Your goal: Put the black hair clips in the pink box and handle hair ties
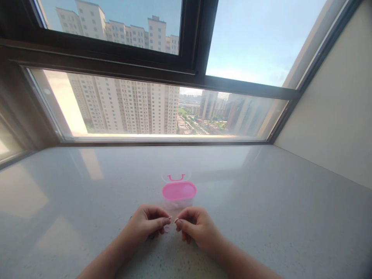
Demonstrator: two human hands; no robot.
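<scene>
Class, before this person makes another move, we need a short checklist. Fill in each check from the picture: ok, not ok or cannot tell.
1. Both hands visible: ok; the left hand and right hand are over the pale speckled surface.
2. Hands clear of each other: ok; a narrow gap separates their fingertips.
3. Pink-topped box upright: ok; it stands just beyond the hands.
4. Pink curved handle fixed to the box: cannot tell; it shows behind it.
5. What the fingertips pinch, if anything: cannot tell; too small.
6. Small pale ring-like piece held or lying loose: cannot tell; it shows beside the left fingers.
</scene>
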